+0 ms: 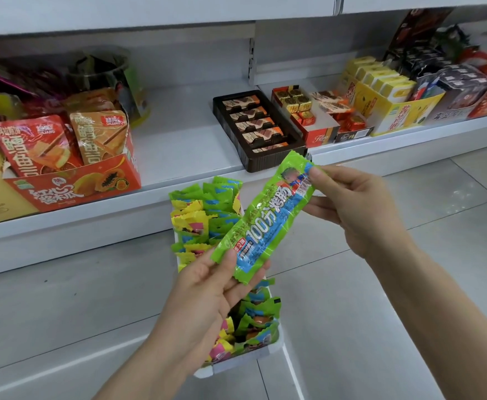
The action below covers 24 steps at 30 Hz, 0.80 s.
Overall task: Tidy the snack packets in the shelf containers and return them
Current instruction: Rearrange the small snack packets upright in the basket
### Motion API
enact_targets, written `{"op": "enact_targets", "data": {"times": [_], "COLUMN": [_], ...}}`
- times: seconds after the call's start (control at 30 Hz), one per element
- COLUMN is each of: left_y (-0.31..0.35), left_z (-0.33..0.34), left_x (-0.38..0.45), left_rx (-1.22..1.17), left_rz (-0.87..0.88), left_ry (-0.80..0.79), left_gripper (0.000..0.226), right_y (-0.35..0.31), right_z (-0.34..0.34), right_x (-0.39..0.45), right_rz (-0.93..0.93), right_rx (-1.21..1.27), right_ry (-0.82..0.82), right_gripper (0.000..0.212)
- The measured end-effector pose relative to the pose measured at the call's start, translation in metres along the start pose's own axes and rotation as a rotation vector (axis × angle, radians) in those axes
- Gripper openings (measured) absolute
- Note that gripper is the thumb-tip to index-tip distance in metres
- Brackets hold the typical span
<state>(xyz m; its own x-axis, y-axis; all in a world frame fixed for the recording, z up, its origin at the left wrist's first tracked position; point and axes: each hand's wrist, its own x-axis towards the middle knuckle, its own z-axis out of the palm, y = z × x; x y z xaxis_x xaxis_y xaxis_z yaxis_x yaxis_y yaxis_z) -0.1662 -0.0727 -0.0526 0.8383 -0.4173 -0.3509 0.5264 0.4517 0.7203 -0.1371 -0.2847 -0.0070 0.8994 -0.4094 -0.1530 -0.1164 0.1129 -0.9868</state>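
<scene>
Now both hands pinch 1 green snack packet: left hand (pixel 207 287), right hand (pixel 349 203); slide it upright among the container's (pixel 274 346) rows.

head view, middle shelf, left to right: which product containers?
Red papaya-print box → dark brown chocolate tray → red box of gold-wrapped sweets → yellow carton → grey box of dark packs.

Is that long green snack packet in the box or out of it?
Out. Both hands hold the green packet by its ends, above the white box of packets.
</scene>
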Motion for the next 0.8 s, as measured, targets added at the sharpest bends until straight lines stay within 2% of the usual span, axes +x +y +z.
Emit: {"op": "enact_targets", "data": {"times": [0.1, 0.17, 0.23, 0.27, 0.33, 0.4, 0.43, 0.5, 0.53, 0.6, 0.63, 0.7, 0.8], "left_y": [0.001, 0.001, 0.001, 0.001, 0.0, -0.002, -0.003, -0.003, -0.002, 0.001, 0.002, 0.004, 0.002], "left_z": [0.001, 0.001, 0.001, 0.0, -0.002, -0.004, -0.006, -0.008, -0.008, -0.006, -0.005, -0.004, 0.0], "left_x": [0.002, 0.003, 0.004, 0.003, 0.001, 0.0, -0.001, -0.003, -0.004, -0.006, -0.006, -0.006, -0.004], "left_rx": [-0.028, -0.022, 0.034, 0.125, 0.499, 0.828, 0.894, 0.831, 0.711, 0.41, 0.293, 0.245, 0.298], "left_rz": [0.042, 0.089, 0.173, 0.242, 0.448, 0.556, 0.553, 0.498, 0.436, 0.217, 0.116, 0.05, 0.082], "left_ry": [0.011, 0.03, 0.024, 0.026, 0.038, 0.003, -0.011, -0.053, -0.082, -0.114, -0.114, -0.105, -0.089], "left_gripper": [0.031, 0.027, 0.026, 0.027, 0.028, 0.031, 0.039, 0.057, 0.065, 0.088, 0.09, 0.072, 0.04], "right_y": [0.002, 0.006, 0.007, 0.007, 0.007, 0.009, 0.01, 0.009, 0.009, 0.007, 0.005, 0.003, 0.002], "right_z": [0.001, 0.003, 0.007, 0.009, 0.013, 0.015, 0.015, 0.015, 0.014, 0.011, 0.011, 0.013, 0.014], "right_x": [0.0, -0.002, -0.006, -0.008, -0.011, -0.01, -0.009, -0.009, -0.009, -0.008, -0.008, -0.009, -0.008], "right_rz": [0.026, 0.091, 0.212, 0.268, 0.331, 0.325, 0.309, 0.279, 0.267, 0.242, 0.232, 0.223, 0.231], "right_rx": [0.04, 0.157, 0.263, 0.28, 0.3, 0.312, 0.319, 0.377, 0.407, 0.42, 0.407, 0.392, 0.406], "right_ry": [0.014, -0.015, -0.117, -0.191, -0.251, -0.183, -0.15, -0.118, -0.115, -0.129, -0.136, -0.132, -0.09], "right_gripper": [0.019, 0.041, 0.061, 0.06, 0.05, 0.038, 0.031, 0.029, 0.029, 0.028, 0.029, 0.031, 0.031]}}
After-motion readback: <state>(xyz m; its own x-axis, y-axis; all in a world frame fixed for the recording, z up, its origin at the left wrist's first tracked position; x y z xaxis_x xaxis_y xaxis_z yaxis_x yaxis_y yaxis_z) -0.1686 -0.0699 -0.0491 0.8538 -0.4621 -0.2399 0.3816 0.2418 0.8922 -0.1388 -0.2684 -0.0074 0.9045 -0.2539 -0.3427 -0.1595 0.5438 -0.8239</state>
